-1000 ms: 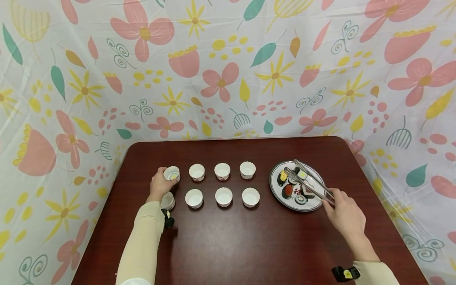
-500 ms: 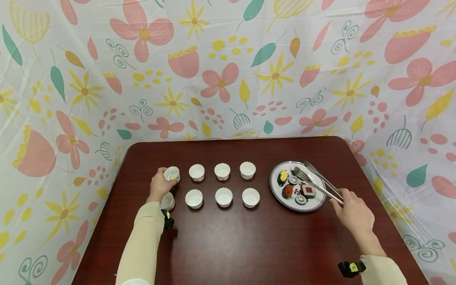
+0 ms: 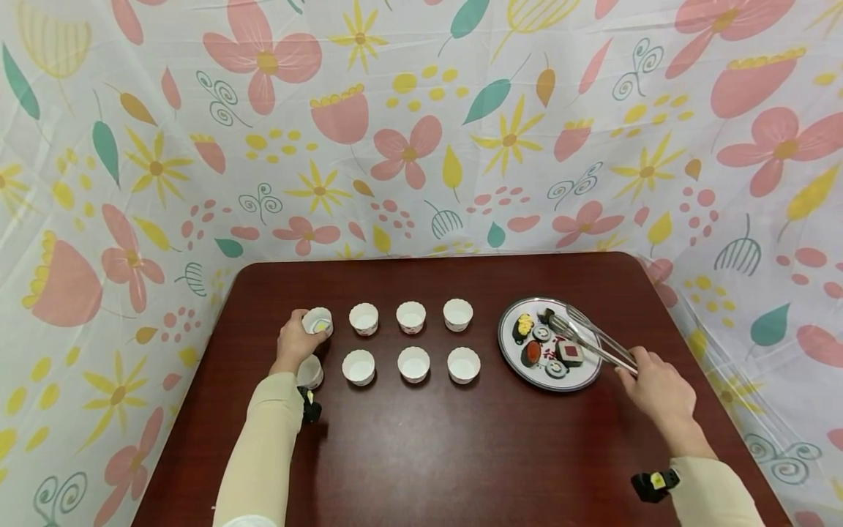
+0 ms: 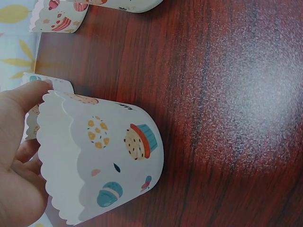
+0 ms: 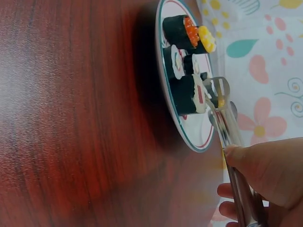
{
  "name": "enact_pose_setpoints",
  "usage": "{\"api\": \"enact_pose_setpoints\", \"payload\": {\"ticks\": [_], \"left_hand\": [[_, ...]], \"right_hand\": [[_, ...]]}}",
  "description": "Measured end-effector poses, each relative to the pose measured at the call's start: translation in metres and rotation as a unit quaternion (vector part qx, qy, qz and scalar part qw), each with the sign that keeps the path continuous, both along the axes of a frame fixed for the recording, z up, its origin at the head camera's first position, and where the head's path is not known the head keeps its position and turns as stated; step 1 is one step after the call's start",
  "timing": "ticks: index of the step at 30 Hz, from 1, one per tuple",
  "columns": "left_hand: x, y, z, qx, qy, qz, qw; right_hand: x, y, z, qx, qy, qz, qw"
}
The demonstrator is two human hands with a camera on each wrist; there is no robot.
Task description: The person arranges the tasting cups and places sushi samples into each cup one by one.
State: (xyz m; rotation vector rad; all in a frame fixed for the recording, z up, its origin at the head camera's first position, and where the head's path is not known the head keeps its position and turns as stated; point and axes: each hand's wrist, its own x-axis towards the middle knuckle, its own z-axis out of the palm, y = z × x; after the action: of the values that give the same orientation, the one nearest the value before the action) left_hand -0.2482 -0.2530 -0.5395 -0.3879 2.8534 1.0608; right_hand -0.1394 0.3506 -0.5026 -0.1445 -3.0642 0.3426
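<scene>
Eight white paper baking cups with scalloped rims (image 3: 413, 364) stand in two rows of four on a dark reddish-brown wooden table (image 3: 421, 446). Left hand (image 3: 295, 342): thumb and fingers pinch the rim of the far-row cup at the left end (image 3: 317, 317); a small white-and-yellow item shows inside it, too small to identify. The near-row cup at the left end (image 4: 102, 161), printed with teal and orange cupcakes, stands just beside that wrist. Right hand (image 3: 664, 391): fingers curled round the handles of silver metal tongs (image 3: 587, 345), whose ends extend over a round white plate with a dark rim (image 3: 582, 375), right of the cups. Tong arms stand apart; cannot tell whether they touch any piece. On the plate: yellow-topped black-wrapped sushi (image 3: 523, 326), orange-red-topped sushi (image 3: 532, 353), a squarish black-and-white roll with red centre (image 3: 569, 353), two small round rolls (image 3: 556, 369) and, near the tong ends, a dark piece, partly hidden.
</scene>
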Motion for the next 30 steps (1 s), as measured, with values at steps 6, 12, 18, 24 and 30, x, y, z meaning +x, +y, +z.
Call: {"api": "enact_pose_setpoints", "payload": {"ticks": [6, 12, 18, 24, 30], "left_hand": [[0.0, 0.0007, 0.0001, 0.007, -0.002, -0.001, 1.0], [-0.0007, 0.0019, 0.0009, 0.003, 0.003, -0.003, 1.0], [0.0006, 0.002, 0.0016, 0.006, 0.002, -0.005, 1.0], [0.0028, 0.001, 0.0011, 0.011, 0.003, -0.013, 0.9998], [0.0012, -0.0026, 0.0019, -0.001, 0.008, -0.032, 0.9995]], "right_hand": [[-0.0055, 0.0008, 0.0031, 0.006, -0.03, 0.012, 0.9994], [-0.0085, 0.0008, 0.0024, 0.008, -0.039, 0.016, 0.9991], [-0.0078, -0.0003, 0.0, 0.002, -0.027, 0.015, 0.9995], [-0.006, -0.0019, -0.0043, -0.009, -0.017, 0.003, 0.9998], [-0.0031, -0.0041, -0.0052, -0.014, -0.015, -0.007, 0.9998]]}}
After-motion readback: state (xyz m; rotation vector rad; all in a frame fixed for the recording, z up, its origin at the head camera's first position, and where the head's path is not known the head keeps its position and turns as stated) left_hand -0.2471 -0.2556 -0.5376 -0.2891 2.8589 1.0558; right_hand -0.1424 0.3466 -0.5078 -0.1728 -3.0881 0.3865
